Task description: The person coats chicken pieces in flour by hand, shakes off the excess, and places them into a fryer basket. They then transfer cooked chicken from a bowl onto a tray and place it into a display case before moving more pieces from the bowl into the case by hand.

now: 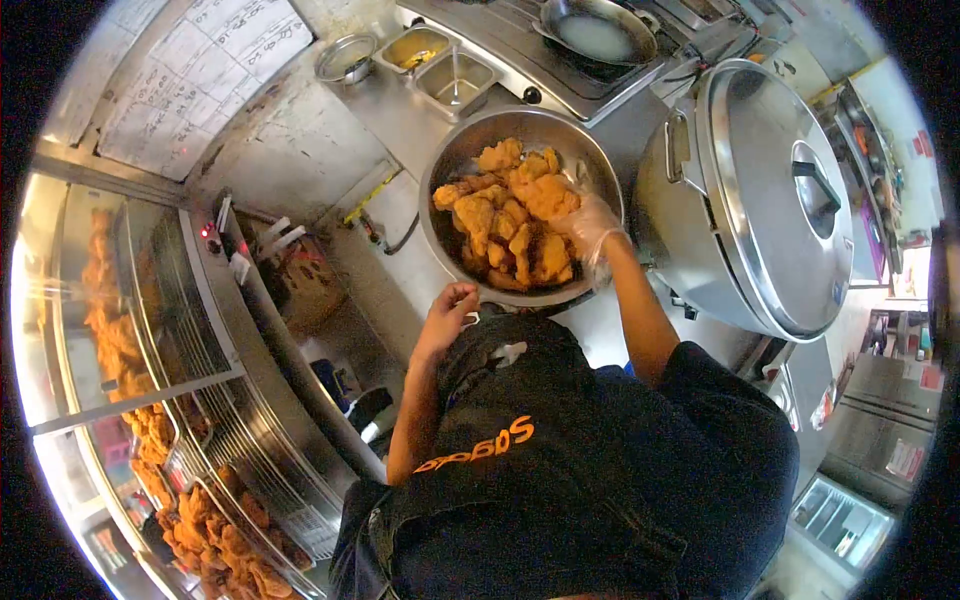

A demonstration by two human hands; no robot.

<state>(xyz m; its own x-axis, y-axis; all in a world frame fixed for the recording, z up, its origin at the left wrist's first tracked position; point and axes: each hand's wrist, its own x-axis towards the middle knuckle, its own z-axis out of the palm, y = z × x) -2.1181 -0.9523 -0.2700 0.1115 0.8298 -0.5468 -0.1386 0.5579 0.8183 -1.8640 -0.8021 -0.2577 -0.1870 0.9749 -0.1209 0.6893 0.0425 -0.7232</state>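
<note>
A large steel bowl on the counter holds a heap of fried chicken pieces. My right hand, in a clear plastic glove, reaches over the bowl's right side with its fingers closed on a piece of fried chicken. Bare and half curled, my left hand is near the bowl's lower left rim, close to my dark apron. Its fingers are bent together, and whether they hold anything is hidden.
Right of the bowl stands a big lidded steel pot. Behind are steel trays, a small lidded container and a pan on the stove. A glass-fronted rack with fried chicken is at the left.
</note>
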